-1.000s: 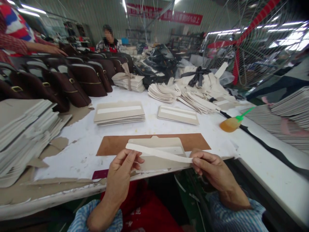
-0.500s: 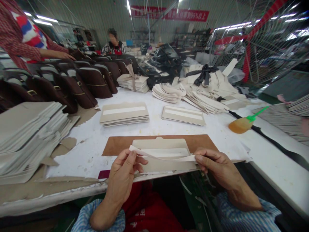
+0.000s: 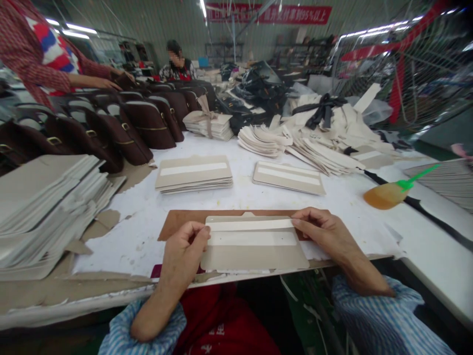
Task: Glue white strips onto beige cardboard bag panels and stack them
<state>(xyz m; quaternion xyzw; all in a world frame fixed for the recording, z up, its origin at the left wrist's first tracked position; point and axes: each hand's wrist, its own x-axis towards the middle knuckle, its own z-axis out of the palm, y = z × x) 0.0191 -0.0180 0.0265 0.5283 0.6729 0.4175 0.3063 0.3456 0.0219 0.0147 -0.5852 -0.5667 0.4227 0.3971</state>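
A narrow white strip is stretched level across the upper part of a beige panel. My left hand pinches the strip's left end at the panel's left edge. The right end is pinched between thumb and fingers of my right hand. Below it, a wider white band lies across the panel's middle. Under the panel is a brown board, partly covered. Whether the strip touches the panel along its whole length, I cannot tell.
Beyond the board lie a stack of beige panels and a smaller pile. An amber bottle with a green nozzle rests at right. Large sheets are stacked left, near brown bags. A co-worker's arm reaches over the bags.
Both hands have moved the strip away from me onto the panel's upper part. The strip was sagging and is now straight. The view has shifted slightly.
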